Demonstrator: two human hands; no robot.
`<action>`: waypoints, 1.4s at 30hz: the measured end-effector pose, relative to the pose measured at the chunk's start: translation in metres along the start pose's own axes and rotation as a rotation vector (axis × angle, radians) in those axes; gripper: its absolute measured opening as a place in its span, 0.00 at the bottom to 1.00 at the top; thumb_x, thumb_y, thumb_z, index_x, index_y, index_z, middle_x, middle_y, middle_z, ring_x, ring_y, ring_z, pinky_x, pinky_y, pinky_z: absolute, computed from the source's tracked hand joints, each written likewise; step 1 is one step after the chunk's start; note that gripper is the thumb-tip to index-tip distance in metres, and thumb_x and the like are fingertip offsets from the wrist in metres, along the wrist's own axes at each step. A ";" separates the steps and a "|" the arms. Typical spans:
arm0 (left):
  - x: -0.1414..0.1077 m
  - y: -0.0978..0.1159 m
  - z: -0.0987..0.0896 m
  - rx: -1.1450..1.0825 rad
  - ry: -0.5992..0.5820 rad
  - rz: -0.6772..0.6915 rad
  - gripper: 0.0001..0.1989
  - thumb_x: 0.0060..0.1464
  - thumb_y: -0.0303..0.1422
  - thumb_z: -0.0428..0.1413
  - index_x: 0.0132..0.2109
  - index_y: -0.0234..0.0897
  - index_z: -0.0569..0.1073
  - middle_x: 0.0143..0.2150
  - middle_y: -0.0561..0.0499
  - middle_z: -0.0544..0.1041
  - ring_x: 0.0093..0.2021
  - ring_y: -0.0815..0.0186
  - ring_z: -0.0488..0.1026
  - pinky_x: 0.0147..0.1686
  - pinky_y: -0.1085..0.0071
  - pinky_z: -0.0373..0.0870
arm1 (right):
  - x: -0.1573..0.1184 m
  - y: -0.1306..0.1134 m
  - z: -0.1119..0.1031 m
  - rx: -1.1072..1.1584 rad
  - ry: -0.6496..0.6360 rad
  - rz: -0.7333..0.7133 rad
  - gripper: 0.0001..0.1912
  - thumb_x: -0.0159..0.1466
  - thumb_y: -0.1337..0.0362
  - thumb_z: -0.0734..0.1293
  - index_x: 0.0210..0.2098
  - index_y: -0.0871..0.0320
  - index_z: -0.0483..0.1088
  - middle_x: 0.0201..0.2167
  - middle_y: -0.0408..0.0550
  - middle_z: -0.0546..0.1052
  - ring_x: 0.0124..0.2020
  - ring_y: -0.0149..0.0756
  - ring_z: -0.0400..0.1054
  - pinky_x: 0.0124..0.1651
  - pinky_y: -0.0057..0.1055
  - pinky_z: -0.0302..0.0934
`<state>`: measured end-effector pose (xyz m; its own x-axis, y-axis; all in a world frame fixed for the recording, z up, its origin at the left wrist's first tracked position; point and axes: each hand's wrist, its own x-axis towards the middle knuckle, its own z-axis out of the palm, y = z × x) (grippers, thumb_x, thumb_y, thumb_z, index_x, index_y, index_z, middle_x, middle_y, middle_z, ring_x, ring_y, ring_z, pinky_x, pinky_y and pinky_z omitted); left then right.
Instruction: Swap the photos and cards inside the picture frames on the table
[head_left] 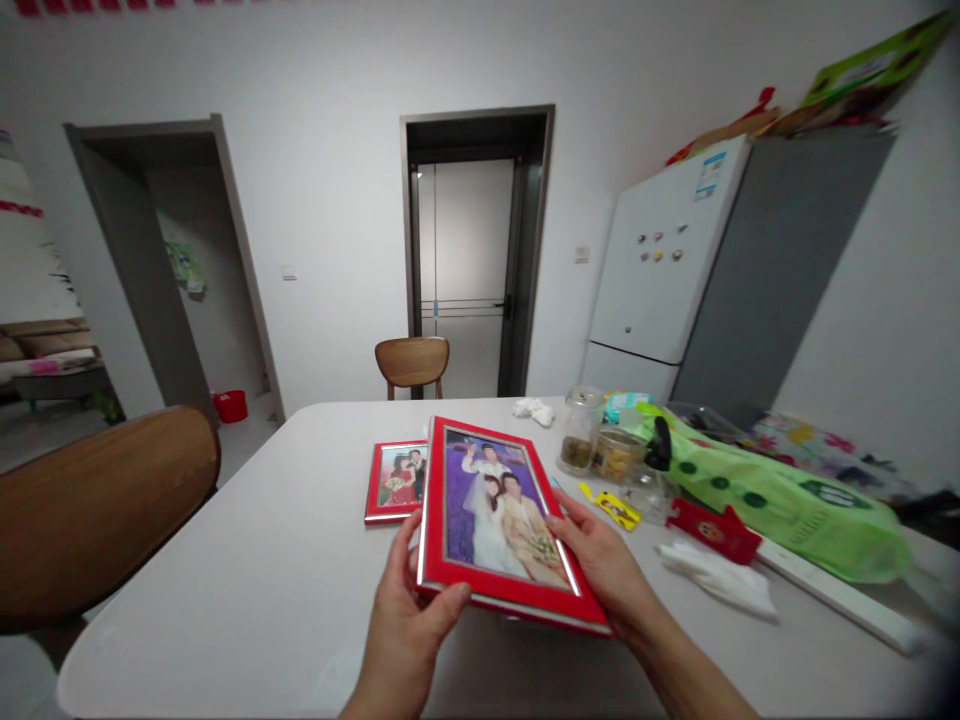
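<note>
A large red picture frame (501, 515) with a silver inner edge and a photo of several people is held tilted above the white table (247, 580). My left hand (414, 610) grips its lower left corner, the thumb on the front edge and the fingers around the left side. On the right side, my right hand (600, 555) holds the edge, its thumb near the photo's border. Behind and left of it lies a smaller red picture frame (373, 488) on the table, its right part hidden by the large one.
Glass jars (577, 435), a yellow packet (619, 510), a red packet (712, 533), white tissue (720, 578) and a green bag (787, 510) crowd the table's right side. Wooden chairs stand at the far edge (412, 362) and left (105, 510). A fridge (660, 260) is at the back right.
</note>
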<state>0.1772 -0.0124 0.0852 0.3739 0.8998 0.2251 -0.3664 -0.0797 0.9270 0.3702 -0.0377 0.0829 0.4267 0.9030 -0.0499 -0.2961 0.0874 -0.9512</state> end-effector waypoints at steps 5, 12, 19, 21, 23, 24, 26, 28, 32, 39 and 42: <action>0.009 -0.059 0.019 0.262 -0.169 0.029 0.30 0.48 0.33 0.52 0.56 0.34 0.50 0.52 0.46 0.66 0.50 0.62 0.64 0.49 0.70 0.61 | 0.037 -0.004 -0.060 -0.557 0.070 -0.115 0.24 0.48 0.63 0.60 0.45 0.61 0.66 0.34 0.48 0.76 0.34 0.40 0.70 0.36 0.33 0.64; 0.009 -0.082 0.029 0.714 -0.182 -0.022 0.30 0.46 0.30 0.50 0.57 0.31 0.51 0.53 0.46 0.64 0.52 0.63 0.62 0.49 0.72 0.59 | 0.056 0.017 -0.100 -0.850 0.205 -0.110 0.25 0.47 0.61 0.62 0.43 0.66 0.67 0.41 0.54 0.73 0.40 0.42 0.68 0.42 0.33 0.60; 0.007 -0.087 0.019 0.941 -0.261 -0.024 0.35 0.41 0.27 0.51 0.57 0.25 0.50 0.58 0.40 0.55 0.57 0.60 0.52 0.55 0.66 0.51 | 0.064 0.025 -0.115 -0.918 0.176 -0.151 0.24 0.47 0.62 0.62 0.43 0.65 0.68 0.42 0.54 0.72 0.41 0.42 0.67 0.44 0.34 0.59; 0.015 -0.084 0.008 0.993 -0.270 -0.037 0.36 0.41 0.30 0.53 0.58 0.24 0.50 0.59 0.38 0.52 0.58 0.59 0.51 0.55 0.63 0.50 | 0.060 0.022 -0.107 -1.045 0.233 -0.173 0.22 0.47 0.62 0.62 0.41 0.63 0.69 0.39 0.53 0.74 0.40 0.43 0.67 0.44 0.35 0.58; 0.030 -0.078 -0.005 1.045 -0.277 -0.019 0.39 0.39 0.34 0.57 0.57 0.25 0.52 0.59 0.36 0.51 0.59 0.57 0.49 0.55 0.61 0.49 | 0.052 0.018 -0.089 -1.159 0.294 -0.267 0.20 0.48 0.61 0.61 0.40 0.60 0.70 0.40 0.53 0.73 0.42 0.44 0.66 0.46 0.37 0.57; 0.039 -0.073 -0.012 1.075 -0.289 0.001 0.40 0.37 0.37 0.59 0.56 0.25 0.54 0.59 0.36 0.51 0.59 0.55 0.48 0.55 0.60 0.48 | 0.048 0.017 -0.075 -1.194 0.303 -0.346 0.20 0.49 0.61 0.61 0.41 0.59 0.69 0.42 0.53 0.72 0.44 0.44 0.64 0.47 0.37 0.56; 0.057 -0.062 -0.023 1.128 -0.335 0.035 0.44 0.31 0.39 0.63 0.55 0.27 0.57 0.59 0.36 0.52 0.58 0.53 0.48 0.55 0.58 0.47 | 0.039 0.019 -0.043 -1.225 0.243 -0.513 0.20 0.52 0.60 0.58 0.42 0.58 0.68 0.46 0.52 0.70 0.48 0.41 0.61 0.50 0.37 0.53; 0.068 -0.052 -0.029 1.116 -0.424 0.032 0.45 0.28 0.39 0.64 0.55 0.31 0.57 0.58 0.38 0.56 0.57 0.52 0.51 0.54 0.58 0.49 | 0.034 0.025 -0.012 -1.268 0.145 -0.621 0.20 0.53 0.60 0.57 0.43 0.59 0.67 0.48 0.52 0.68 0.50 0.40 0.59 0.52 0.38 0.51; 0.063 -0.044 -0.031 0.910 -0.631 0.063 0.40 0.33 0.38 0.63 0.55 0.40 0.58 0.55 0.47 0.63 0.53 0.58 0.61 0.51 0.64 0.56 | 0.034 0.040 0.023 -1.466 0.067 -0.577 0.20 0.53 0.60 0.59 0.44 0.59 0.67 0.48 0.56 0.67 0.51 0.46 0.57 0.51 0.43 0.50; 0.041 -0.042 -0.026 0.717 -0.562 -0.005 0.27 0.40 0.28 0.58 0.51 0.39 0.64 0.50 0.50 0.69 0.49 0.62 0.65 0.49 0.66 0.59 | 0.011 0.050 0.004 -1.428 -0.201 -0.528 0.21 0.51 0.54 0.62 0.43 0.55 0.69 0.43 0.54 0.70 0.45 0.44 0.61 0.48 0.40 0.53; 0.031 -0.038 -0.017 0.492 -0.649 0.000 0.25 0.43 0.25 0.55 0.51 0.40 0.63 0.48 0.52 0.70 0.47 0.65 0.67 0.48 0.69 0.61 | -0.004 0.052 -0.009 -1.391 -0.209 -0.557 0.19 0.51 0.56 0.63 0.42 0.54 0.69 0.38 0.52 0.71 0.41 0.41 0.63 0.44 0.38 0.57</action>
<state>0.1878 0.0258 0.0516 0.8488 0.4835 0.2139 -0.0064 -0.3952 0.9186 0.3608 -0.0409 0.0313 0.0473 0.9420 0.3324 0.9288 0.0809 -0.3616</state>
